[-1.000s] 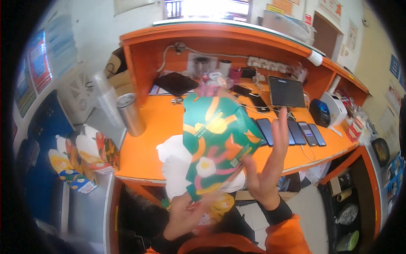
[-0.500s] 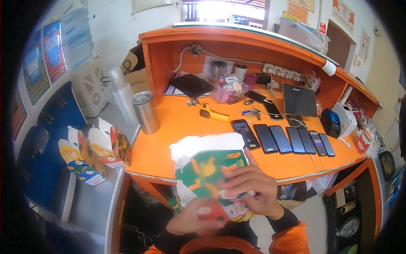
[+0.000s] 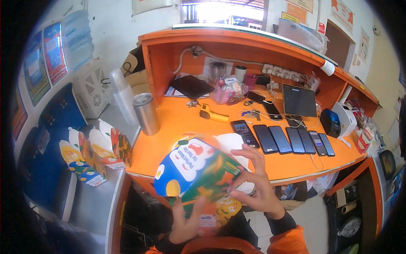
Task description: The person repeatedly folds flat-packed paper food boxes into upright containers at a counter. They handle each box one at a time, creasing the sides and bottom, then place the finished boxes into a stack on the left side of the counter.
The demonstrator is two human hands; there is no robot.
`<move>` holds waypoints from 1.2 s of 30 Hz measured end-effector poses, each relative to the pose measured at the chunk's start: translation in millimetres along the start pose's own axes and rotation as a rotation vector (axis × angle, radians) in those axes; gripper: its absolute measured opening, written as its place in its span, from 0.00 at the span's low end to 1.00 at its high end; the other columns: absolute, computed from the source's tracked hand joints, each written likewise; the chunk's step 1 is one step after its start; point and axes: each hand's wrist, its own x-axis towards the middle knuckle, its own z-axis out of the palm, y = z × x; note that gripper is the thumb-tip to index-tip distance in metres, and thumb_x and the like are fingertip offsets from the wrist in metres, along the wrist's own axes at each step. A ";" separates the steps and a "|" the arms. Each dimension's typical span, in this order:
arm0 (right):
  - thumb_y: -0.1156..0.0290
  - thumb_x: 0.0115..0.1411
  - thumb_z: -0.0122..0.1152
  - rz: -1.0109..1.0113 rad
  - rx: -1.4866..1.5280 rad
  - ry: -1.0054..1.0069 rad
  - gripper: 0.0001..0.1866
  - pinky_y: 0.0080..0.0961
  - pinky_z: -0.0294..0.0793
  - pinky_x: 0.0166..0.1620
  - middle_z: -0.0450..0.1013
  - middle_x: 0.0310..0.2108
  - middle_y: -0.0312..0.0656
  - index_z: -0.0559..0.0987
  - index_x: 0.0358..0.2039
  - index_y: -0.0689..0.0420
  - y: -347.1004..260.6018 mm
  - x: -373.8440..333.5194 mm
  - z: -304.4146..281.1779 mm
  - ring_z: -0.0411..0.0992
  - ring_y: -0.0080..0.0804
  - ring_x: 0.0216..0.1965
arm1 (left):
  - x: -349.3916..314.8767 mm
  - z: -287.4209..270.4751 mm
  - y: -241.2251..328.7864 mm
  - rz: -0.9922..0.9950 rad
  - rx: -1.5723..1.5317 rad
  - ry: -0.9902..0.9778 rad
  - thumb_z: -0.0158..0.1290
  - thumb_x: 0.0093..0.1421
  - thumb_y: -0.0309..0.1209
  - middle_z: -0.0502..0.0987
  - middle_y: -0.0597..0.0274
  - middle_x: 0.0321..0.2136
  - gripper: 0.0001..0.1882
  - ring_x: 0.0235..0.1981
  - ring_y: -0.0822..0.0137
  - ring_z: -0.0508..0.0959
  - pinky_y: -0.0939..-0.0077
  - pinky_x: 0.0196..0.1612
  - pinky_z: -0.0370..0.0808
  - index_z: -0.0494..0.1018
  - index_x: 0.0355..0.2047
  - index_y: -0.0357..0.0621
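Observation:
A folded paper food carton (image 3: 179,163), blue, white and green with printed pictures, is tilted above the desk's front edge, partly blurred. My right hand (image 3: 263,188) grips its right end, thumb near the green side and the other fingers spread above. At the lower edge, my left hand (image 3: 185,222) holds the carton with thumb and a finger apart; its remaining fingers are hidden. Beneath, near my lap, lies more yellow and red printed carton board (image 3: 228,207). White flaps (image 3: 232,144) show behind the held carton. Two shaped cartons (image 3: 82,163), (image 3: 111,146) stand open-topped at the left.
On the orange desk (image 3: 177,114) are a steel tumbler (image 3: 146,114), a yellow handheld device (image 3: 213,113), a row of several phones (image 3: 280,139) and a tablet (image 3: 299,100) with cables. Stacked plastic cups (image 3: 122,99) stand on the grey side table (image 3: 95,207). A small printer (image 3: 341,120) sits at right.
The carton has turned, bringing its blue and white face into view at the left. My left hand has moved down and left; my right hand's fingers have lifted and spread.

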 end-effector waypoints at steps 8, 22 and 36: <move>0.76 0.44 0.62 0.006 0.218 0.156 0.06 0.48 0.49 0.58 0.58 0.52 0.51 0.72 0.21 0.58 2.1 -6.0 16.7 0.56 0.47 0.56 | 3.7 2.2 -1.6 0.014 -0.019 -0.044 0.45 0.61 0.29 0.72 0.55 0.38 0.13 0.37 0.70 0.72 0.76 0.41 0.70 0.65 0.42 0.32; 0.70 0.47 0.63 -0.158 0.001 -0.069 0.11 0.44 0.51 0.58 0.61 0.50 0.50 0.72 0.29 0.58 -2.0 -5.7 8.4 0.58 0.44 0.54 | 4.2 -32.3 0.9 -0.361 -0.707 -0.240 0.54 0.50 0.31 0.66 0.54 0.49 0.34 0.48 0.60 0.69 0.67 0.51 0.65 0.53 0.55 0.37; 0.67 0.53 0.57 0.141 0.149 0.239 0.26 0.35 0.51 0.58 0.56 0.53 0.48 0.61 0.51 0.59 69.9 -22.2 1.1 0.55 0.41 0.55 | -19.2 -9.3 -39.4 -0.601 -0.396 -0.281 0.57 0.45 0.34 0.69 0.54 0.45 0.34 0.44 0.60 0.71 0.66 0.47 0.69 0.59 0.51 0.37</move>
